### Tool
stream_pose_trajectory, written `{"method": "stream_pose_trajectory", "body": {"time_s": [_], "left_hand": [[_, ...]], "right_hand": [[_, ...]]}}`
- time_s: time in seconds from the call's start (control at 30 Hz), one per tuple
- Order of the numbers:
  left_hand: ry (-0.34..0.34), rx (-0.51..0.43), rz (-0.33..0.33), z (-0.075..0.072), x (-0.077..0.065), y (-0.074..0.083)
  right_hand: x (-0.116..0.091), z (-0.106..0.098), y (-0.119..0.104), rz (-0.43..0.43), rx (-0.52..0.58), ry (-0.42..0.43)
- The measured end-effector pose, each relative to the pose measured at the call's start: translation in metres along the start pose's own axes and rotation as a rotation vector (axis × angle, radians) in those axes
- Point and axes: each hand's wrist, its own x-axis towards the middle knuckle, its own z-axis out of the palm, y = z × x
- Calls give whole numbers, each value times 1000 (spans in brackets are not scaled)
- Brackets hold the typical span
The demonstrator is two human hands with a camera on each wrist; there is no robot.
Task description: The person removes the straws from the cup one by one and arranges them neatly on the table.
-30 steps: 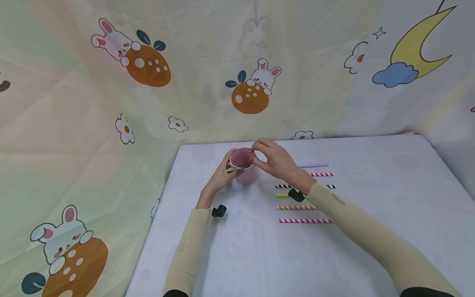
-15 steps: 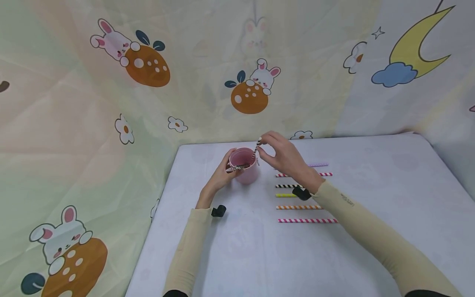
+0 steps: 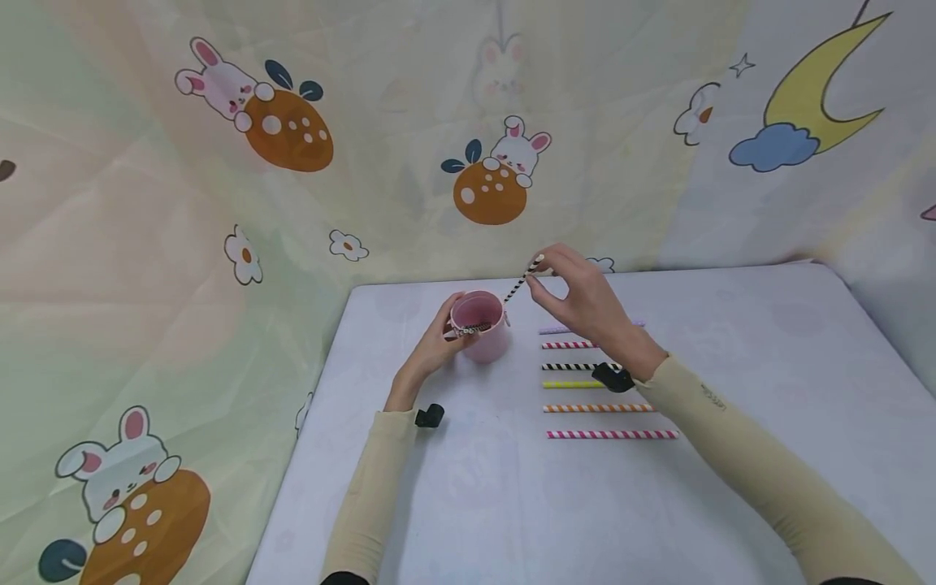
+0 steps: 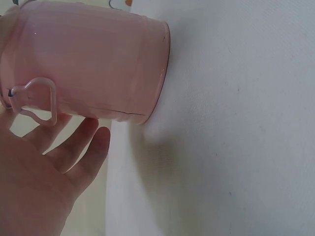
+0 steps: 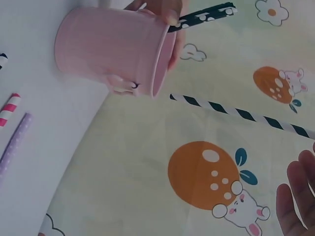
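Observation:
My left hand (image 3: 436, 345) grips a small pink bucket (image 3: 488, 348) by its side, thumb at the rim, and the bucket tilts toward me. A black straw with white dots (image 5: 204, 17) sticks out of its mouth beside the left thumb. Up and to the right of the bucket, my right hand (image 3: 585, 301) pinches a black-and-white striped straw (image 3: 516, 288) near its upper end. The straw slants down toward the bucket, and in the right wrist view its lower tip is just outside the rim. A small pink side handle (image 4: 37, 101) shows in the left wrist view.
Right of the bucket, straws lie in a column on the white table (image 3: 468, 487): purple (image 3: 553, 331), red-striped (image 3: 569, 345), black-striped (image 3: 574, 366), yellow (image 3: 570, 384), orange-striped (image 3: 595, 409) and pink-striped (image 3: 613, 435). A printed cloth (image 3: 395, 162) hangs behind.
My right hand has moved up and right, drawing the striped straw from inside the bucket to outside its rim. The left hand and bucket have stayed nearly still.

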Motion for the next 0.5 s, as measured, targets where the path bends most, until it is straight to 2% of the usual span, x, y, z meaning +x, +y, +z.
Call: {"method": "stream_pose_trajectory", "body": {"time_s": [0.13,0.3,0.5], "left_hand": [[-1,-13,3,0,0,-1],[-14,-9,18,0,1,-3],[-15,-10,23,-1,1,-2]], "right_hand": [[-1,-6,4,23,32,17],[-5,-16,9,42,18,19],[-16,-28,25,28,-24,40]]}}
